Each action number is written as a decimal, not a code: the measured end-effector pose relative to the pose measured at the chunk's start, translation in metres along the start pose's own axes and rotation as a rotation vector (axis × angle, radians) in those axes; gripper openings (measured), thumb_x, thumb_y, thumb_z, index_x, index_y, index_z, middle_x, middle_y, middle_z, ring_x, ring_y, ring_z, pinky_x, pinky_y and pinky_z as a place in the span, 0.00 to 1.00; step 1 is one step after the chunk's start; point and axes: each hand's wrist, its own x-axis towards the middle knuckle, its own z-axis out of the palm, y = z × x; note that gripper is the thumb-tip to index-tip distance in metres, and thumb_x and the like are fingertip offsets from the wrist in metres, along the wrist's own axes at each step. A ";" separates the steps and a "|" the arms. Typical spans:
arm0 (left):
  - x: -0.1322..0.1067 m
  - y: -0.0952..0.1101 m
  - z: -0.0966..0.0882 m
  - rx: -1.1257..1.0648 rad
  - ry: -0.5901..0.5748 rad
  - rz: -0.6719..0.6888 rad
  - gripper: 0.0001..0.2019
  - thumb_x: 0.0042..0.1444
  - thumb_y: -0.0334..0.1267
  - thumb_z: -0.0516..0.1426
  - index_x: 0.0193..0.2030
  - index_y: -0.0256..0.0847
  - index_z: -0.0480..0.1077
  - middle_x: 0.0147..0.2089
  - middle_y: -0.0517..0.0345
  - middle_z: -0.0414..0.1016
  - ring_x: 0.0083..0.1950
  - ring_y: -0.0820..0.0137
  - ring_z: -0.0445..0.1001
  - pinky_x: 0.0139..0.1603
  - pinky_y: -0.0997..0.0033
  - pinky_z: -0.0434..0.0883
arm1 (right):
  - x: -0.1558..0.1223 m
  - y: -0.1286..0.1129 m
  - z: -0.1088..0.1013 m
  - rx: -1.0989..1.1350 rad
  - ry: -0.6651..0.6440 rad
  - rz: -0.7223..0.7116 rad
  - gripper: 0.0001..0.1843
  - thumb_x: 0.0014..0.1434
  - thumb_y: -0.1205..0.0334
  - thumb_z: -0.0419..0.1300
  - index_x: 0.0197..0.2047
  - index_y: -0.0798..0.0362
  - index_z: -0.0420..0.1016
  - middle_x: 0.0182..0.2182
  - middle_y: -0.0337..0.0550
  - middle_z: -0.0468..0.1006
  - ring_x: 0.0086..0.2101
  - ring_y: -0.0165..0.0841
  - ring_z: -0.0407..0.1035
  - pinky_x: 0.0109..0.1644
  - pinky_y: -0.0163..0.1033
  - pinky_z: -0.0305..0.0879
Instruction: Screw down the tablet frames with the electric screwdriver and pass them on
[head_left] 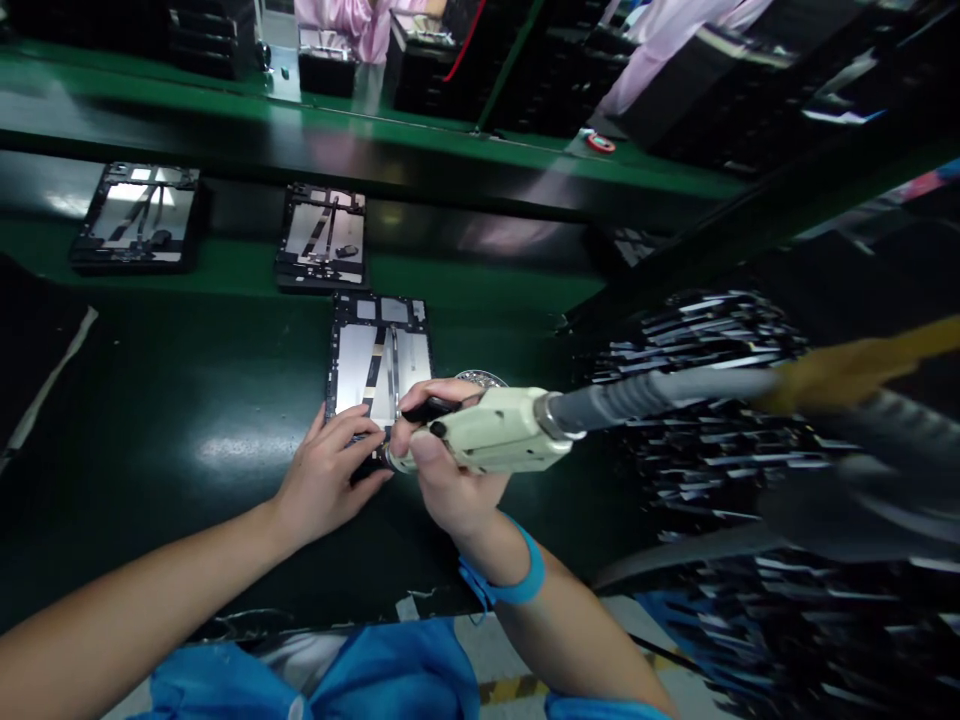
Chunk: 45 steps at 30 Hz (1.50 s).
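Observation:
A pale electric screwdriver (510, 432) lies in my right hand (454, 470), its fingers wrapped round the body near the tip. The tip points left at the lower end of an opened tablet (349, 360), though the exact contact spot is hidden by my hands. My left hand (330, 470) holds the tablet's lower end, fingers over the edge and thumb below, close beside the screwdriver tip. Inside the tablet are silver plates and dark flat cables. Just beyond the screwdriver, a round dish of small metal parts (480, 380) is partly covered.
Two more opened tablets, one at far left (142, 215) and one nearer the middle (326, 235), stand at the back of the green bench (187, 350). Racks of thin dark parts (697, 430) fill the right. The screwdriver's grey cable (630, 400) runs right. Pink sleeves (367, 30) show beyond the shelf.

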 end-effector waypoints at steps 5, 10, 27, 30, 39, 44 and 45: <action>0.001 0.001 0.001 -0.010 0.023 0.008 0.19 0.63 0.35 0.64 0.60 0.42 0.70 0.57 0.46 0.77 0.67 0.51 0.71 0.68 0.38 0.67 | -0.001 0.007 0.001 -0.011 0.017 0.005 0.16 0.62 0.58 0.67 0.53 0.45 0.74 0.41 0.42 0.76 0.35 0.35 0.76 0.36 0.43 0.78; 0.001 0.002 0.000 0.004 0.019 -0.007 0.19 0.63 0.35 0.63 0.60 0.44 0.70 0.57 0.47 0.77 0.66 0.51 0.72 0.69 0.36 0.66 | -0.004 0.011 0.001 -0.007 0.014 0.036 0.17 0.62 0.60 0.68 0.54 0.44 0.73 0.40 0.41 0.75 0.34 0.33 0.75 0.35 0.41 0.76; 0.002 0.001 0.003 -0.015 0.011 -0.040 0.19 0.62 0.32 0.62 0.59 0.46 0.72 0.57 0.48 0.77 0.67 0.52 0.72 0.70 0.37 0.65 | -0.008 0.017 -0.002 -0.094 -0.001 0.042 0.16 0.62 0.56 0.67 0.52 0.46 0.72 0.41 0.42 0.76 0.36 0.35 0.76 0.38 0.44 0.79; 0.001 0.001 0.003 -0.004 0.027 -0.024 0.18 0.62 0.31 0.62 0.58 0.45 0.73 0.57 0.48 0.78 0.67 0.53 0.72 0.70 0.38 0.65 | -0.010 0.019 -0.002 -0.069 -0.014 0.044 0.17 0.62 0.60 0.67 0.53 0.46 0.71 0.40 0.41 0.76 0.34 0.33 0.75 0.38 0.43 0.78; 0.055 -0.034 0.004 0.155 -0.055 -0.100 0.11 0.64 0.35 0.63 0.53 0.44 0.77 0.54 0.51 0.79 0.66 0.56 0.72 0.73 0.38 0.58 | 0.005 0.000 -0.020 0.048 0.120 -0.118 0.16 0.63 0.54 0.65 0.53 0.46 0.71 0.43 0.42 0.76 0.24 0.29 0.73 0.26 0.39 0.74; 0.160 -0.102 -0.007 0.238 0.046 -0.266 0.13 0.63 0.36 0.64 0.54 0.42 0.78 0.58 0.47 0.77 0.69 0.53 0.68 0.78 0.38 0.43 | 0.007 0.008 -0.037 -0.029 0.179 -0.065 0.13 0.62 0.60 0.67 0.50 0.47 0.74 0.41 0.40 0.76 0.25 0.29 0.72 0.26 0.38 0.72; 0.175 -0.116 -0.018 0.250 0.083 -0.324 0.15 0.63 0.38 0.64 0.56 0.41 0.78 0.60 0.45 0.76 0.69 0.53 0.68 0.78 0.42 0.48 | 0.006 0.011 -0.041 -0.076 0.189 -0.061 0.13 0.61 0.61 0.67 0.50 0.48 0.74 0.40 0.40 0.76 0.26 0.29 0.73 0.28 0.39 0.73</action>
